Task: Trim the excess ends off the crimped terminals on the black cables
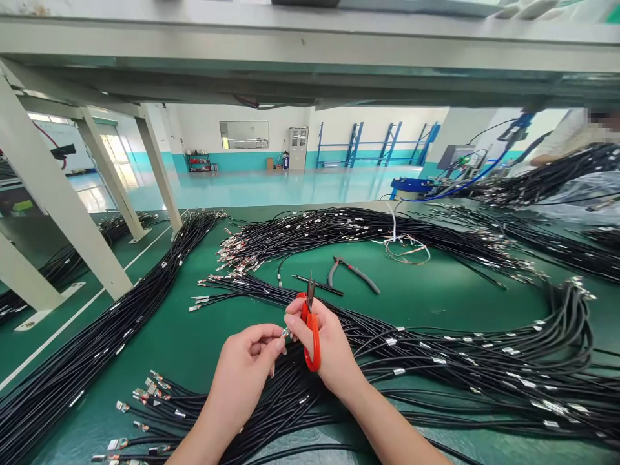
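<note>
My left hand (245, 368) is closed, its thumb and fingertips pinching a cable end (285, 332) with a small connector and bits of coloured wire. My right hand (327, 345) is wrapped around red-handled scissors (312, 336) whose blades point up and away from me. The right fingertips come close to the same cable end; whether they touch it I cannot tell. Beneath both hands lies a bundle of black cables (416, 349) with white labels. More cable ends with connectors (150, 387) fan out left of my left wrist.
Grey-handled pliers (358, 274) and a thin black pen-like tool (317, 285) lie beyond my hands on the green table (194, 342). Other cable bundles (159, 278) run along the left and back. A metal shelf (310, 45) spans overhead on posts. Another person's arm (547, 158) is at right.
</note>
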The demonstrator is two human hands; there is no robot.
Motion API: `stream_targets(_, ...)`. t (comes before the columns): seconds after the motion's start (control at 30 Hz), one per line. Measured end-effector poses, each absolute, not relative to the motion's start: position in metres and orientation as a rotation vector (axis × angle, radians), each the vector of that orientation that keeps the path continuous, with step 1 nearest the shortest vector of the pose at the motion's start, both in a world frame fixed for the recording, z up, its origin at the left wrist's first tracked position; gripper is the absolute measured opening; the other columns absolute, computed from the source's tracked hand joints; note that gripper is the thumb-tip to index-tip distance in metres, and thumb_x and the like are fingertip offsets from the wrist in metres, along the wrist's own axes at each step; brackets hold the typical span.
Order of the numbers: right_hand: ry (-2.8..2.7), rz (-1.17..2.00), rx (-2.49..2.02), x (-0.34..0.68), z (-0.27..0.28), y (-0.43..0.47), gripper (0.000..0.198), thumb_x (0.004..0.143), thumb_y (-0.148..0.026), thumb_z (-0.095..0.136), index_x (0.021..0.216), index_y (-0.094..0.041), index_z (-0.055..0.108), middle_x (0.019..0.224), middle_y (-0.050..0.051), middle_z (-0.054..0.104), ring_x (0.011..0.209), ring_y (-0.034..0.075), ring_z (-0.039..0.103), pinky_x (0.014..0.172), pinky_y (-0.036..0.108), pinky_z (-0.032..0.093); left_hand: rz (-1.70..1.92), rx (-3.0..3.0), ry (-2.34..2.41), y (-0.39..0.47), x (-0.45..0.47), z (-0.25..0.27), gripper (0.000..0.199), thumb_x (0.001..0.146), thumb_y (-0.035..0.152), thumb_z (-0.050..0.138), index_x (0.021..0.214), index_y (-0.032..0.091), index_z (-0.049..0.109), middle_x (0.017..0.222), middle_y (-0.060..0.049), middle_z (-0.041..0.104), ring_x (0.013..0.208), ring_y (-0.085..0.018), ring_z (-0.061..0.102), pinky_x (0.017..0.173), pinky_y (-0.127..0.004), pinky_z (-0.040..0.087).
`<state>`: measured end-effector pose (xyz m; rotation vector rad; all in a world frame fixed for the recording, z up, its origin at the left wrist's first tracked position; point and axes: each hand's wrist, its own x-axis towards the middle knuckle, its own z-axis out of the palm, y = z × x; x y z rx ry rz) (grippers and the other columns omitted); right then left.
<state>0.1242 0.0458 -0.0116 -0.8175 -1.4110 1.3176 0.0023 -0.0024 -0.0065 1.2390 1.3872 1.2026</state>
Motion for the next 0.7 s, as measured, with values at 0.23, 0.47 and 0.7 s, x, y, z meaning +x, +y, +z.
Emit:
stream_targets(0.23, -1.420, 1.316, -0.809, 0.1244, -0.0071, 0.0422, 0.017, 0.070, -0.031, 0.061, 0.077, -0.019, 0.052, 0.065, -0.004, 0.047, 0.055, 0.009, 0.040, 0.055, 0.023, 0.036, 1.147, 1.018, 1.243, -0.0068, 0.0016, 0.0021, 0.020, 0.068, 0.031, 0.061, 0.074, 0.012, 0.061, 0.062, 0.000, 0.056, 0.046, -0.004, 0.035, 0.042, -0.017, 0.022)
stream_targets(0.47, -1.440, 1.345, -0.798, 0.1249, -0.0044, 0.0406, 0.018, 0.071, -0.029, 0.061, 0.079, -0.018, 0.051, 0.065, -0.004, 0.046, 0.057, 0.009, 0.042, 0.056, 0.023, 0.037, 1.121, 1.018, 1.211, -0.0064, -0.0010, 0.0001, 0.022, 0.069, 0.032, 0.061, 0.066, 0.011, 0.059, 0.056, 0.001, 0.048, 0.045, -0.004, 0.028, 0.042, -0.019, 0.015)
stream_targets(0.7, -1.467, 1.361, -0.794, 0.1260, -0.0060, 0.0423, 0.013, 0.073, -0.025, 0.059, 0.078, -0.018, 0.051, 0.068, -0.004, 0.046, 0.061, 0.009, 0.042, 0.060, 0.022, 0.037, 1.123, 1.031, 1.218, -0.0059, 0.0004, -0.0005, 0.020, 0.071, 0.031, 0.059, 0.067, 0.011, 0.060, 0.061, -0.001, 0.050, 0.047, -0.005, 0.029, 0.043, -0.020, 0.016)
